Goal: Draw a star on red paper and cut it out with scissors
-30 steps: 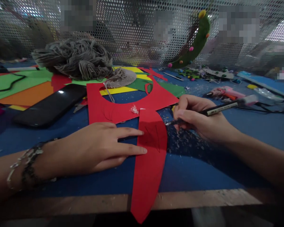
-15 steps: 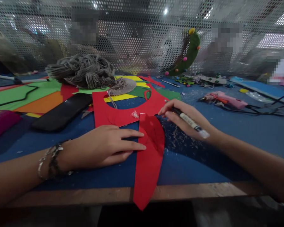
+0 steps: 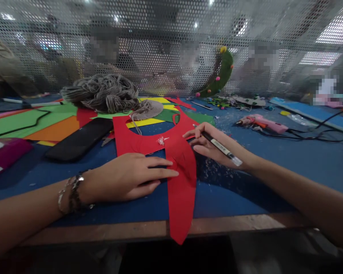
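Observation:
Under the stretched fingertips of my left hand (image 3: 134, 175) lies a long curved piece of red felt or paper (image 3: 181, 198), its pointed lower end hanging past the table edge. Faint dark lines mark its upper part. My right hand (image 3: 214, 142) is closed on a pen (image 3: 221, 147) with a black grip and clear end, laid back across the hand; its fingertips are by the red piece's upper right edge. Beyond, a larger red sheet (image 3: 124, 139) with a rounded cut-out partly lies beneath the curved piece. A small whitish tuft (image 3: 161, 140) sits on it.
A black phone (image 3: 80, 139) and grey yarn (image 3: 103, 93) lie left, over coloured sheets (image 3: 53, 127). On the right are a pink glue gun (image 3: 265, 122) with cables and a blue board (image 3: 311, 112). A perforated metal screen (image 3: 160, 49) stands behind, with a green pompom-dotted crescent (image 3: 224, 74).
The curved red piece has turned slightly, its lower tip swinging right and its top moving left. My right hand, with the pen, has shifted a little left. My left fingers stay on the piece.

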Tool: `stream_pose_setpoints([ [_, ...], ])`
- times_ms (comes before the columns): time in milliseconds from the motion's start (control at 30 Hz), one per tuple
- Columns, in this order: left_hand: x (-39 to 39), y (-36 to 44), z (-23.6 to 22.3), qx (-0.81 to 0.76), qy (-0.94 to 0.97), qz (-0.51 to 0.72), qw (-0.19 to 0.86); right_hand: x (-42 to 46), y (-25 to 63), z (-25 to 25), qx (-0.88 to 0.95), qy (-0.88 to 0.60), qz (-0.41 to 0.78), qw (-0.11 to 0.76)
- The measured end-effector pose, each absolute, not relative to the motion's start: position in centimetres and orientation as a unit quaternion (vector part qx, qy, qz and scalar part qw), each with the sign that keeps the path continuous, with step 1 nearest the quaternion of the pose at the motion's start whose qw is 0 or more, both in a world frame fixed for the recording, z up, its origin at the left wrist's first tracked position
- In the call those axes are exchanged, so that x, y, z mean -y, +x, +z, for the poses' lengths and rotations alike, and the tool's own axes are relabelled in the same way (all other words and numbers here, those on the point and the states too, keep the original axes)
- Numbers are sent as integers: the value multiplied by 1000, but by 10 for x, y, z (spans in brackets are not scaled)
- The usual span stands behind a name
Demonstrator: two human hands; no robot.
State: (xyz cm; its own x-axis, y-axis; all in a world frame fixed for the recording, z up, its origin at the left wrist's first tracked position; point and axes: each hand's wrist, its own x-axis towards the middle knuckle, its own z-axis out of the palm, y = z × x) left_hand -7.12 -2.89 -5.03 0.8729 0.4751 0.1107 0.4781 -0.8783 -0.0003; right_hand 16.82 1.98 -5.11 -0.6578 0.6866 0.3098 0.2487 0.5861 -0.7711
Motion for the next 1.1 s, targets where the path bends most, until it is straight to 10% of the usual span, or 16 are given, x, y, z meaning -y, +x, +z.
stream_pose_setpoints([
  [1100, 31, -75, -52, 191, -974, -50, 107, -3, 154, -37, 823, -329, 375, 271],
])
